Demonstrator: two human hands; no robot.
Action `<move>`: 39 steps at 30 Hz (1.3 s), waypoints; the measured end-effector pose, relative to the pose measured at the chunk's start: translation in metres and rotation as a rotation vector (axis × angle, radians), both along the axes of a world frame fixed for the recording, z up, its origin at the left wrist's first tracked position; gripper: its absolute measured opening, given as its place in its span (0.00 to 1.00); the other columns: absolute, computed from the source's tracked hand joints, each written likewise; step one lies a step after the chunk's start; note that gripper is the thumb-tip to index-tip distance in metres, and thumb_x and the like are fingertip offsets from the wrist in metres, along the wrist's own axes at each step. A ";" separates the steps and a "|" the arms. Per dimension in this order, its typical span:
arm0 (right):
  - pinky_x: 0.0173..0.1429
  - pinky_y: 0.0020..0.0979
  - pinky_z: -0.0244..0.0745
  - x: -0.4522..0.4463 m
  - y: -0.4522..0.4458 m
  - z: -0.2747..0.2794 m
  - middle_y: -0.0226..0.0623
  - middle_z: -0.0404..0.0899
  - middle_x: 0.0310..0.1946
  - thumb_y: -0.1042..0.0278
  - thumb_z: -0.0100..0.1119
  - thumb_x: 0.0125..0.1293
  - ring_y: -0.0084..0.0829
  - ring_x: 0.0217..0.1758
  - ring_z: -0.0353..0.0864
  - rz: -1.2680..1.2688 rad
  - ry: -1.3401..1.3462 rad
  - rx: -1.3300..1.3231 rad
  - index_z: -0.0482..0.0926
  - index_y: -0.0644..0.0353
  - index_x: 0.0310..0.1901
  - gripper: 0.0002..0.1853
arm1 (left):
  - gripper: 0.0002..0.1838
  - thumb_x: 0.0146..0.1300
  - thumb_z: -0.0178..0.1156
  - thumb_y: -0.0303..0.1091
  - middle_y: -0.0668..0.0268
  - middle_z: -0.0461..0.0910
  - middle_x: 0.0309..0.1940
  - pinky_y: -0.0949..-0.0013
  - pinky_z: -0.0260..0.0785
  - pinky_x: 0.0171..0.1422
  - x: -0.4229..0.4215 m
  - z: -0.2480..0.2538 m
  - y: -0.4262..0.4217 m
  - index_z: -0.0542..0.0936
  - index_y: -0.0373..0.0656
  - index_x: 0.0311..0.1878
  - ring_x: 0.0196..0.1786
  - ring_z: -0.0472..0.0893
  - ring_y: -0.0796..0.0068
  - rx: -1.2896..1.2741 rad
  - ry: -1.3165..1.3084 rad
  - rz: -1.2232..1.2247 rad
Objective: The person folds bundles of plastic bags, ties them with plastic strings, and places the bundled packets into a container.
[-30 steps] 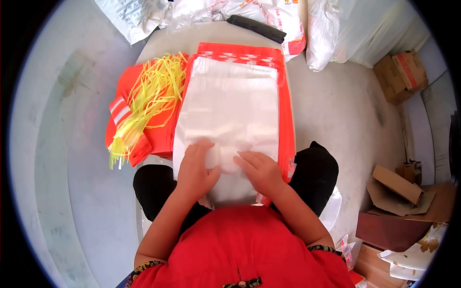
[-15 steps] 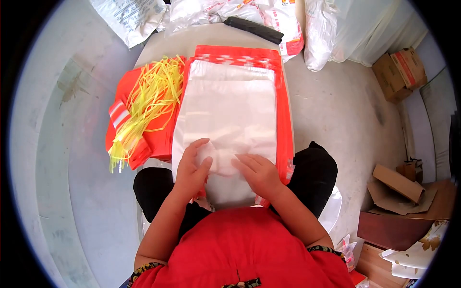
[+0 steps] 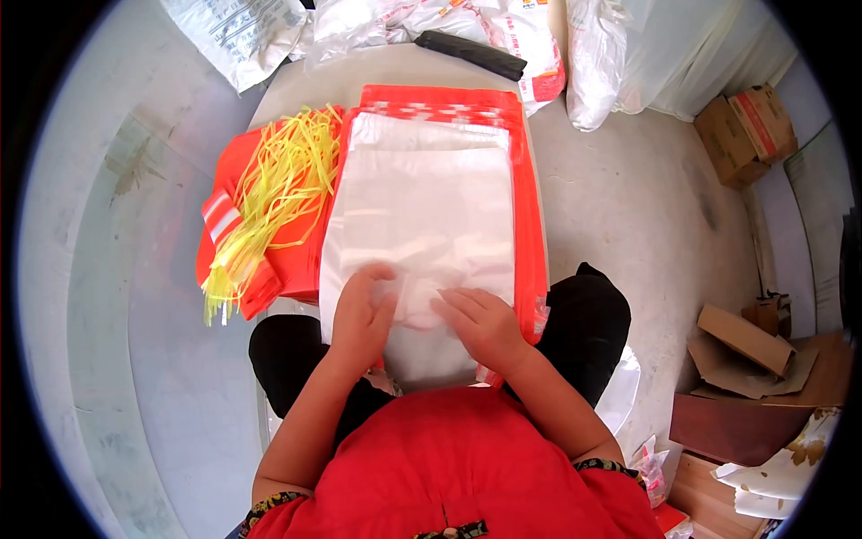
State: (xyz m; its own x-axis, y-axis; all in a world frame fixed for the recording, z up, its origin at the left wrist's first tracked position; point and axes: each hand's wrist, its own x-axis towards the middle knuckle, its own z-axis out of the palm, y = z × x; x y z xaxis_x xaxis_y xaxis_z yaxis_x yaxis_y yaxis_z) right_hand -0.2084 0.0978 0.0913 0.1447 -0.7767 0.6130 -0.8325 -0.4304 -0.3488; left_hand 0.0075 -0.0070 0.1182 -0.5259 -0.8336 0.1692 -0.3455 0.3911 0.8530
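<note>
A clear plastic bag (image 3: 422, 198) lies flat on a stack of red sheets (image 3: 532, 234), its near part bunched up in folds between my hands. At the left of these folds is my left hand (image 3: 361, 310), thumb toward the middle and fingers bent. Motion smears its fingertips, so I cannot tell whether they grip the plastic. My right hand (image 3: 480, 319) rests on the right side of the folds, fingers stretched out and lying on the plastic.
Yellow ribbon strips (image 3: 287, 180) lie over red folded material (image 3: 242, 162) left of the stack. A black rolled item (image 3: 471, 54) and white printed bags (image 3: 530, 45) are at the table's far end. Cardboard boxes (image 3: 745, 135) stand on the floor at right.
My left hand's fingers have shifted slightly and its thumb sits closer to the fingers. The bag has more raised folds above my hands. My right hand stays nearly in place.
</note>
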 end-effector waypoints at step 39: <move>0.53 0.36 0.84 -0.002 0.001 0.000 0.39 0.85 0.57 0.73 0.64 0.60 0.41 0.53 0.86 -0.009 0.015 -0.016 0.84 0.54 0.58 0.22 | 0.09 0.65 0.66 0.29 0.54 0.87 0.40 0.58 0.77 0.50 -0.041 0.024 -0.018 0.87 0.38 0.46 0.45 0.85 0.53 0.147 -0.263 -0.042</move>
